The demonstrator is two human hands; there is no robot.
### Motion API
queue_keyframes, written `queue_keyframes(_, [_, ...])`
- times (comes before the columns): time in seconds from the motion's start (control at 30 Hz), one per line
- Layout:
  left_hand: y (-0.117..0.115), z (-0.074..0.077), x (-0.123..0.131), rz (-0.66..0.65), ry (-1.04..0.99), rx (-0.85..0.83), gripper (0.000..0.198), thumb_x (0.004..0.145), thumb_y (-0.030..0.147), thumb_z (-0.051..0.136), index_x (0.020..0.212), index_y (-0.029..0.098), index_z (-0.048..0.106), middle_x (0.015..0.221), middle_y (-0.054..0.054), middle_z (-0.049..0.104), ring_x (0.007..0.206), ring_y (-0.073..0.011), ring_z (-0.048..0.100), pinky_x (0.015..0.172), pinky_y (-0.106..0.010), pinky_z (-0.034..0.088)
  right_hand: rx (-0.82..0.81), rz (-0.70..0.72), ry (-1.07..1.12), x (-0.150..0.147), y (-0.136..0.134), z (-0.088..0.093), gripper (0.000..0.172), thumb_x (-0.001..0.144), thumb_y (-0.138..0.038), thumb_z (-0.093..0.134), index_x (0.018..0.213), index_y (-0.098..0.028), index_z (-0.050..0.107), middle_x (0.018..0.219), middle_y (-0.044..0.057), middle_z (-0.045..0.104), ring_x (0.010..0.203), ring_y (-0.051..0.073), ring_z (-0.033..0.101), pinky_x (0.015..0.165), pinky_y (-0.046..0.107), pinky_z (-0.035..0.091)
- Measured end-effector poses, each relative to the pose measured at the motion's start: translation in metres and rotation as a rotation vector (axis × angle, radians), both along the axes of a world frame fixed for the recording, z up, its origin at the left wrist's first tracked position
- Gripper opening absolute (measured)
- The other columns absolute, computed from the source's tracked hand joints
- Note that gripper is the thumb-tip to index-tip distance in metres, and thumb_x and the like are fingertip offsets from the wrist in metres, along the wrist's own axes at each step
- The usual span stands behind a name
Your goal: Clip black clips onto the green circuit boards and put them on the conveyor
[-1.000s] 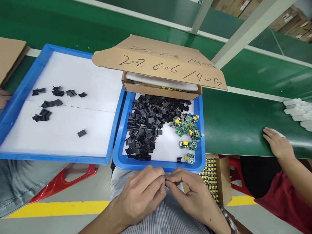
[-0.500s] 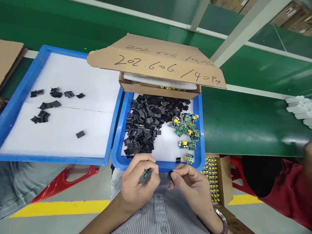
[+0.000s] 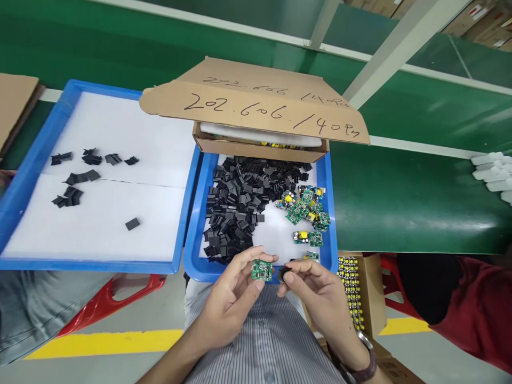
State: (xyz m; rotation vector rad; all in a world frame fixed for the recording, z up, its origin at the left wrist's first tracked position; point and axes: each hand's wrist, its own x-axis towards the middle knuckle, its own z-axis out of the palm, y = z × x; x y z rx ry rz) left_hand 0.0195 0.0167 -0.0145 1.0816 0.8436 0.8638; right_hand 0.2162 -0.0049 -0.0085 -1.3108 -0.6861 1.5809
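A small green circuit board is gripped by my left hand, its component-dotted face turned up toward me. My right hand pinches a small black plastic piece between thumb and fingers, just right of the board and apart from it. Both hands are over the near edge of the blue tray. In that tray lie a heap of black pieces on the left and a cluster of circuit boards with yellow parts on the right. My right hand partly hides a board near the tray's front edge.
A second blue tray at left holds several black pieces. A cardboard box with a handwritten flap stands behind my tray. Below right, an open carton holds rows of yellow-topped parts. People sit on both sides.
My left hand has turned and opened up somewhat, bringing the board's face into view. Both hands have moved closer together and slightly up, with the black piece now beside the board.
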Motion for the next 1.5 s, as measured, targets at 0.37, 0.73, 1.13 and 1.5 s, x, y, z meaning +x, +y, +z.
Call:
queue_keyframes(0.37, [0.009,0.006,0.009,0.017,0.296,0.206,0.008,0.097,0.015,0.061,0.097,0.022,0.064,0.095,-0.002,0.065,0.089,-0.014,0.065,0.08,-0.026,0.053,0.231,0.093,-0.204,-0.007,0.003,0.001,0.013,0.093,-0.016,0.069,0.1,-0.027,0.073,0.091,0.001,0.069,0.078,0.014,0.071,0.068,0.026,0.061])
queue_keyframes(0.73, [0.005,0.009,0.018,0.151,0.527,0.45,0.013,0.095,0.007,0.057,0.097,0.02,0.06,0.092,-0.001,0.064,0.084,-0.0106,0.064,0.079,-0.021,0.052,0.791,0.216,-0.901,-0.009,-0.001,0.003,0.03,0.09,0.001,0.063,0.115,-0.016,0.066,0.104,0.01,0.072,0.098,0.02,0.069,0.087,0.034,0.06])
queue_keyframes(1.13, [-0.001,0.006,0.008,0.19,0.353,0.4,0.019,0.092,0.007,0.063,0.106,0.019,0.064,0.096,-0.005,0.071,0.089,-0.0143,0.07,0.081,-0.024,0.058,0.727,0.163,-0.761,-0.01,-0.004,0.001,0.034,0.089,0.003,0.062,0.115,-0.019,0.067,0.105,0.009,0.072,0.098,0.02,0.071,0.085,0.033,0.059])
queue_keyframes(1.5, [-0.005,0.011,0.009,0.149,0.308,0.399,0.015,0.093,0.006,0.061,0.1,0.019,0.065,0.09,-0.003,0.071,0.08,-0.0123,0.069,0.073,-0.022,0.056,0.288,0.339,-0.22,0.006,0.019,0.008,0.011,0.093,-0.015,0.071,0.095,-0.025,0.075,0.086,0.002,0.07,0.08,0.016,0.068,0.07,0.028,0.058])
